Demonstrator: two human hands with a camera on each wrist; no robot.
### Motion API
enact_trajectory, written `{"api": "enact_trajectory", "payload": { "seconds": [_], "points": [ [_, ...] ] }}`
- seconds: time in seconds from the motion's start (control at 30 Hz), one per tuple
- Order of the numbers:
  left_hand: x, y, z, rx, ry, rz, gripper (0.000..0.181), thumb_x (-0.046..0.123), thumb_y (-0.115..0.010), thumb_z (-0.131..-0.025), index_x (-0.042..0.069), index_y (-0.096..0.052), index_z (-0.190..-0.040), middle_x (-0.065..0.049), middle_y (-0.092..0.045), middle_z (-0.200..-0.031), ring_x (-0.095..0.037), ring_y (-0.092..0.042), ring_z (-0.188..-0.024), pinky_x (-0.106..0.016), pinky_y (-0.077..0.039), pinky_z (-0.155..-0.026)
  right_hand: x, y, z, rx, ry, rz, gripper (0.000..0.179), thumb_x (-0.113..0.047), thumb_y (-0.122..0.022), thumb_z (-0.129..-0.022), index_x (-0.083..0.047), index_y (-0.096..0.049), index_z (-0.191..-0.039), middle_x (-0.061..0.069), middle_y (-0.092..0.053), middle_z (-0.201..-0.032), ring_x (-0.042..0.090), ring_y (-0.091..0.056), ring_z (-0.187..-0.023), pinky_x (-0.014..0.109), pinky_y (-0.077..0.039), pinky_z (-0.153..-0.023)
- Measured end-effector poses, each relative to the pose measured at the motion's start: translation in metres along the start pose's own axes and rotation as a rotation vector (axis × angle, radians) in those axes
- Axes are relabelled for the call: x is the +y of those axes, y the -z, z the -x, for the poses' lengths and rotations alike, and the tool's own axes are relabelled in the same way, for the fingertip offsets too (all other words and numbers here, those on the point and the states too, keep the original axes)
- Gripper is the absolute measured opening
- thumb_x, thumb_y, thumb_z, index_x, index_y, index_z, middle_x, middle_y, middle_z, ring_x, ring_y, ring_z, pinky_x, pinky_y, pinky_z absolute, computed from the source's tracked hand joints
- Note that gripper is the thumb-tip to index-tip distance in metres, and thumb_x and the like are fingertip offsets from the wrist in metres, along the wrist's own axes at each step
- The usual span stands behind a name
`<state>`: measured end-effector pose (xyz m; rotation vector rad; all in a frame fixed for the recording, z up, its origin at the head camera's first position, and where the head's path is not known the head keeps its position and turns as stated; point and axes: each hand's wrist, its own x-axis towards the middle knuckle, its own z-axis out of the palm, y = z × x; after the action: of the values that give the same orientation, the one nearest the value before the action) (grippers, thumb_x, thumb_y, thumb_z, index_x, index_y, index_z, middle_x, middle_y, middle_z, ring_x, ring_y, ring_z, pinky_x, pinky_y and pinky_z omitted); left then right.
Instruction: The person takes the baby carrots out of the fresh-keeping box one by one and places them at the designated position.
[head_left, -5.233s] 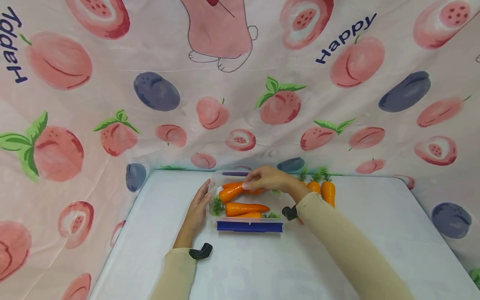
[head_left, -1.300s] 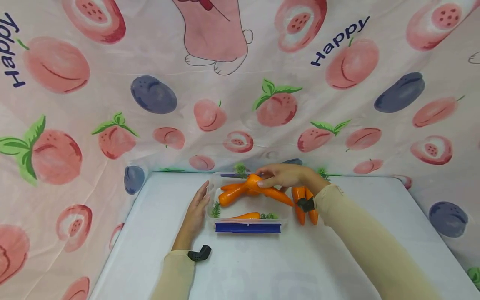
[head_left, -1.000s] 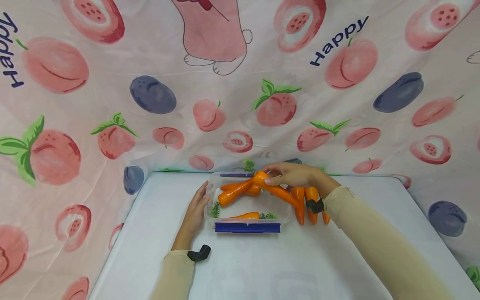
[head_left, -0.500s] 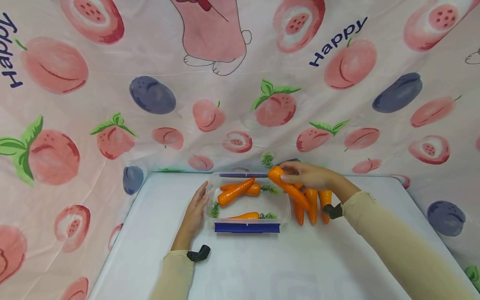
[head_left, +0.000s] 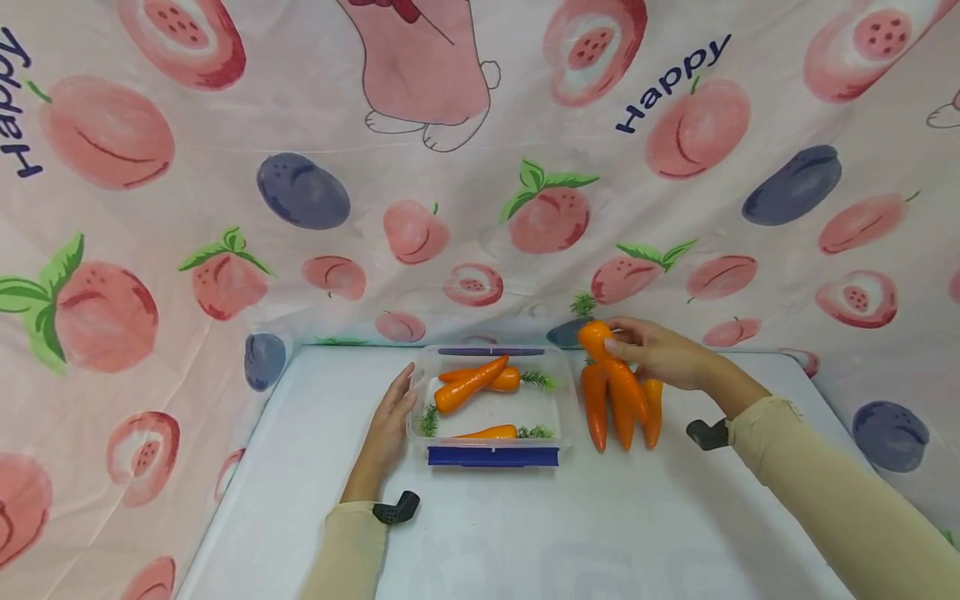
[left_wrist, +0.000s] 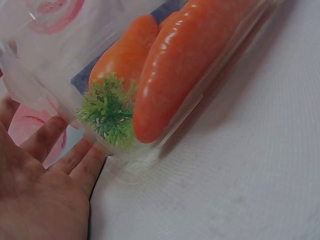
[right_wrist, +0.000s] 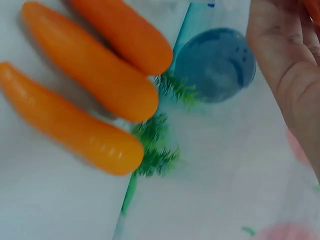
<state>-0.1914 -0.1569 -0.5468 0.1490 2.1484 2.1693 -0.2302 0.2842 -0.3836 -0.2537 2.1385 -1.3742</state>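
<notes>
A clear plastic box (head_left: 567,408) with blue latches stands at the table's back. Three orange carrots lie in it: one (head_left: 468,385) slants across another (head_left: 506,380) near the back, and one (head_left: 495,432) lies along the front wall. My left hand (head_left: 390,421) rests its straight fingers against the box's left wall; the left wrist view shows the hand (left_wrist: 45,185) beside green carrot leaves (left_wrist: 110,107). My right hand (head_left: 663,354) grips another carrot (head_left: 624,383) near its leafy top, tip slanting down, over three carrots to the box's right.
Those three carrots lie side by side on the white table (head_left: 495,533), tips toward me; the right wrist view shows the middle carrot (right_wrist: 92,65) with its leaves over the table's back edge. A fruit-print cloth (head_left: 480,217) hangs behind the table.
My right hand has lifted a carrot out of the box and carried it right, past the box's right wall and over the carrots there. My left hand has stayed at the box's left wall.
</notes>
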Motion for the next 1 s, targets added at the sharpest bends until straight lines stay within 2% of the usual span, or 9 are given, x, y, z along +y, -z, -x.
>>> {"api": "enact_trajectory", "payload": {
  "seconds": [0.2, 0.43, 0.63, 0.8, 1.0],
  "points": [
    [-0.001, 0.002, 0.0, 0.006, -0.004, -0.034, 0.05, 0.035, -0.044, -0.109, 0.034, -0.035, -0.159, -0.001, -0.029, -0.169, -0.025, -0.021, -0.158, -0.051, -0.013, -0.13, 0.014, 0.013, 0.015, 0.056, 0.04, -0.05, 0.057, -0.036, -0.051, -0.107, -0.008, -0.031, -0.153, 0.023, -0.046, -0.144, 0.046, -0.049, -0.131, 0.059, -0.055, -0.098],
    [-0.002, 0.003, 0.0, 0.011, -0.003, -0.048, 0.049, 0.037, -0.044, -0.109, 0.037, -0.036, -0.158, 0.001, -0.029, -0.168, -0.024, -0.02, -0.158, -0.051, -0.013, -0.13, 0.029, 0.021, 0.03, 0.122, 0.05, -0.006, 0.059, -0.038, -0.048, -0.108, -0.008, -0.028, -0.155, 0.025, -0.043, -0.15, 0.042, -0.053, -0.13, 0.057, -0.057, -0.096],
    [-0.002, 0.002, 0.0, 0.015, -0.005, -0.049, 0.05, 0.037, -0.044, -0.109, 0.037, -0.036, -0.158, -0.001, -0.029, -0.168, -0.025, -0.021, -0.158, -0.052, -0.013, -0.129, 0.044, 0.029, 0.038, 0.18, 0.034, -0.016, 0.066, -0.044, -0.046, -0.108, -0.005, -0.024, -0.156, 0.025, -0.041, -0.151, 0.043, -0.048, -0.135, 0.058, -0.055, -0.099],
    [-0.003, 0.001, 0.0, 0.016, -0.012, -0.037, 0.049, 0.035, -0.044, -0.109, 0.036, -0.036, -0.158, -0.001, -0.03, -0.168, -0.024, -0.022, -0.158, -0.052, -0.013, -0.13, 0.06, 0.032, 0.042, 0.236, 0.023, 0.012, 0.068, -0.046, -0.045, -0.108, -0.003, -0.023, -0.156, 0.027, -0.042, -0.15, 0.039, -0.054, -0.128, 0.059, -0.056, -0.097],
    [-0.003, 0.001, 0.0, 0.01, -0.014, -0.017, 0.049, 0.035, -0.044, -0.109, 0.036, -0.036, -0.158, -0.001, -0.03, -0.168, -0.025, -0.021, -0.158, -0.053, -0.013, -0.129, 0.078, 0.033, 0.048, 0.299, 0.023, 0.03, 0.07, -0.047, -0.044, -0.107, 0.0, -0.024, -0.155, 0.031, -0.043, -0.148, 0.04, -0.06, -0.122, 0.058, -0.058, -0.093]
  ]
}}
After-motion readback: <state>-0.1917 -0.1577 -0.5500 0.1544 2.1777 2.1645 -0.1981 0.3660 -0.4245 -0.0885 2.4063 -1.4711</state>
